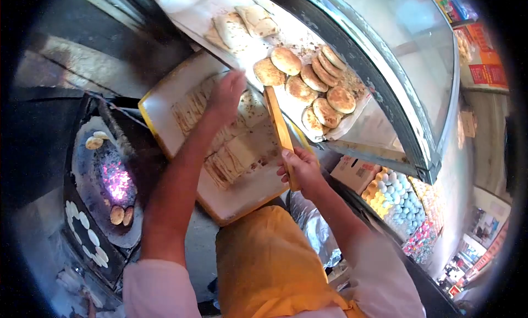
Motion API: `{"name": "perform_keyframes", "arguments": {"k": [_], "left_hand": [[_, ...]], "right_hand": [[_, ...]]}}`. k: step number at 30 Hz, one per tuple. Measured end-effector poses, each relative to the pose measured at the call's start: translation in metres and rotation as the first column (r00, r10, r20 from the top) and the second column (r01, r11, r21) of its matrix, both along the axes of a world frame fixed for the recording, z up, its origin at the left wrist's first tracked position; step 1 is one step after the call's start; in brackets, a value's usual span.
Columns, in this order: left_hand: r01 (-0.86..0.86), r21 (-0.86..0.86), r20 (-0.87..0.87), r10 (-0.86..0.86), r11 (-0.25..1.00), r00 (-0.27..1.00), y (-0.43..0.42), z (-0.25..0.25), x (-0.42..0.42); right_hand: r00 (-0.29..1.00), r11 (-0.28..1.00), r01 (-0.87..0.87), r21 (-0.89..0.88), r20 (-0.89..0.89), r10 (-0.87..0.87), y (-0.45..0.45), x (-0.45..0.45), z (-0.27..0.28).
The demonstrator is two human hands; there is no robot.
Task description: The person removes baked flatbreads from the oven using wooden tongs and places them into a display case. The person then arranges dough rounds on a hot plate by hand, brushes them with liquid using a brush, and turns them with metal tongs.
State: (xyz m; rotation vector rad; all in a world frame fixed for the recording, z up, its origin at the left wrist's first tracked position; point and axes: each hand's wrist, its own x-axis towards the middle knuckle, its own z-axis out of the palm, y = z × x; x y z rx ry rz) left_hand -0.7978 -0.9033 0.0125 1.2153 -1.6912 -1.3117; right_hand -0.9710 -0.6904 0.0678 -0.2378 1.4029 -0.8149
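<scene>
My right hand (300, 166) is wrapped round the lower part of a flat wooden stick (281, 133), whose top end reaches the round browned flatbreads (300, 89) on a white-lined tray. My left hand (226, 92) is over the upper part of a white tray with a yellow rim (212, 210); its fingers are blurred, so I cannot tell what they hold. Strips of layered flatbread (225, 164) lie in that tray below the hand. Folded flat pieces (256, 21) lie at the upper end of the lined tray.
At the left, a round griddle (91, 169) bears a few browned breads, with pale dough rounds (93, 238) beside it. A curved glass case (407, 48) stands upper right. A cardboard box (355, 172) and many eggs (399, 199) are at the right.
</scene>
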Motion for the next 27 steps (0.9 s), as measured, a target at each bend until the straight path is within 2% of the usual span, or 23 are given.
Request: {"name": "perform_keyframes", "arguments": {"k": [1, 2, 3, 4, 6, 7, 8, 10, 11, 12, 14, 15, 16, 18, 19, 20, 21, 23, 24, 25, 26, 27], "left_hand": [[0.010, -0.020, -0.045, -0.011, 1.000, 0.999, -0.028, -0.025, -0.017], [0.052, -0.067, 0.029, -0.050, 0.996, 0.998, -0.039, 0.000, -0.035], [0.081, -0.101, 0.117, -0.069, 0.992, 0.991, -0.058, -0.023, -0.050], [0.081, -0.092, 0.117, -0.070, 0.993, 0.991, -0.071, -0.034, -0.062], [0.109, 0.037, 0.231, -0.115, 0.993, 0.966, -0.083, -0.047, -0.080], [0.116, 0.155, 0.290, -0.157, 0.981, 0.944, -0.083, -0.041, -0.084], [0.120, 0.163, 0.296, -0.164, 0.979, 0.941, -0.081, -0.034, -0.084], [0.163, 0.212, 0.495, -0.250, 0.963, 0.832, -0.080, -0.029, -0.084], [0.128, 0.132, 0.556, -0.181, 0.983, 0.811, -0.072, -0.028, -0.082], [0.123, 0.135, 0.562, -0.178, 0.983, 0.807, -0.072, -0.032, -0.078], [0.226, 0.022, 0.602, -0.193, 0.974, 0.775, -0.071, -0.038, -0.071], [0.261, 0.022, 0.647, -0.213, 0.965, 0.732, -0.062, -0.018, -0.070], [0.259, 0.022, 0.647, -0.211, 0.966, 0.732, -0.059, -0.022, -0.068], [0.152, -0.293, 0.543, 0.034, 0.944, 0.839, -0.051, -0.030, -0.063], [0.016, -0.279, 0.415, 0.105, 0.960, 0.904, -0.040, -0.017, -0.060], [0.008, -0.283, 0.420, 0.116, 0.959, 0.900, -0.027, -0.017, -0.052], [-0.025, -0.265, 0.283, 0.103, 0.964, 0.954, -0.013, -0.025, -0.039], [-0.084, -0.126, 0.137, 0.101, 0.988, 0.985, 0.040, -0.023, -0.010], [-0.094, -0.154, 0.137, 0.115, 0.984, 0.984, 0.080, -0.012, 0.006], [-0.103, -0.189, 0.138, 0.130, 0.977, 0.982, 0.119, -0.002, 0.026], [0.014, -0.038, 0.041, -0.012, 0.999, 0.999, 0.160, 0.002, 0.057], [-0.016, 0.097, 0.247, -0.009, 0.995, 0.969, 0.205, -0.008, 0.077]], "right_hand": [[1.000, 1.000, 0.014, -0.009, 0.010, -0.014, 0.001, -0.003, -0.003], [1.000, 1.000, 0.013, 0.000, 0.007, -0.013, 0.003, -0.006, -0.005], [0.998, 0.998, 0.056, -0.003, 0.025, -0.056, 0.003, -0.009, -0.007], [0.994, 0.995, 0.100, -0.002, 0.044, -0.100, 0.004, -0.013, -0.008], [0.993, 0.993, 0.114, 0.006, 0.042, -0.115, 0.005, -0.020, -0.010], [0.994, 0.994, 0.105, -0.021, 0.036, -0.104, 0.006, -0.023, -0.012], [0.995, 0.994, 0.098, -0.051, 0.031, -0.096, 0.007, -0.024, -0.013], [0.997, 0.997, 0.071, -0.024, 0.010, -0.071, 0.013, -0.023, -0.013], [0.999, 1.000, 0.030, -0.001, -0.018, -0.030, 0.015, -0.022, -0.012], [1.000, 1.000, 0.026, 0.001, -0.010, -0.026, 0.014, -0.021, -0.013], [0.999, 0.999, 0.041, -0.035, -0.014, -0.042, 0.011, -0.020, -0.014], [0.999, 0.999, 0.040, -0.036, -0.012, -0.040, 0.009, -0.020, -0.015], [0.998, 0.997, 0.055, -0.053, -0.017, -0.056, 0.006, -0.020, -0.015], [0.998, 0.996, 0.063, -0.071, -0.024, -0.064, 0.009, -0.020, -0.015], [0.997, 0.995, 0.069, -0.067, -0.039, -0.072, 0.018, -0.018, -0.016], [0.996, 0.995, 0.072, -0.066, -0.050, -0.075, 0.027, -0.016, -0.014], [0.998, 0.996, 0.053, -0.075, -0.038, -0.056, 0.036, -0.013, -0.011], [1.000, 0.991, 0.001, -0.135, -0.031, -0.005, 0.058, -0.005, -0.003], [1.000, 0.985, 0.006, -0.171, 0.022, -0.002, 0.067, 0.002, -0.001], [0.993, 0.981, -0.113, -0.156, -0.004, 0.114, 0.061, 0.011, 0.014], [0.990, 0.974, -0.139, -0.178, 0.007, 0.143, 0.063, 0.020, 0.015], [0.982, 0.963, -0.183, -0.198, 0.000, 0.187, 0.063, 0.030, 0.014]]}}
